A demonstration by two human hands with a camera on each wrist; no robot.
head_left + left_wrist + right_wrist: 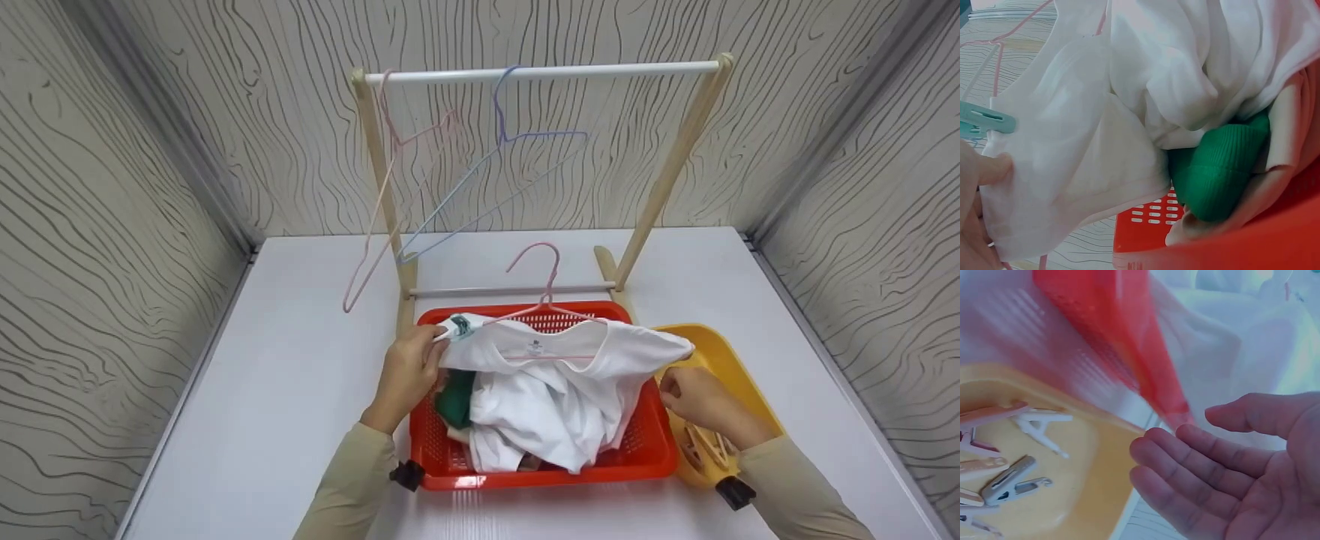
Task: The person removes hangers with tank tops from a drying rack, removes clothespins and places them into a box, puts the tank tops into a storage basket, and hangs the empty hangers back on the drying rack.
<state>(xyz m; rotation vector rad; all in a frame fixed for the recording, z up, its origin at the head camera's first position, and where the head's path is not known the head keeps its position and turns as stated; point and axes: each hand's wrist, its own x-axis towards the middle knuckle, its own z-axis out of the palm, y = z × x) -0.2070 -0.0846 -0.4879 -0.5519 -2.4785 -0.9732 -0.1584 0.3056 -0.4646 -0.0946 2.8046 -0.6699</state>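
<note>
A white T-shirt (547, 390) hangs on a pink hanger (550, 296) above the red basket, its lower part bunched inside. My left hand (409, 367) pinches the shirt's sleeve at the left, thumb in front of the cloth. Just above that thumb, a teal clothespin (985, 119) is clipped on the shoulder edge; in the head view the clothespin (460, 325) looks dark green. By the other sleeve, my right hand (701, 397) holds nothing. The right wrist view shows its fingers (1202, 467) loosely bent, thumb apart from them, beside the basket's red rim (1157, 365).
The red basket (547, 480) also holds green ribbed cloth (1221, 174) and beige cloth (1283, 124). On its right stands a yellow bin (724, 352) with several clothespins (1016, 481). Behind, a wooden rack (679, 161) carries a pink hanger (375, 217) and a blue-purple hanger (457, 191).
</note>
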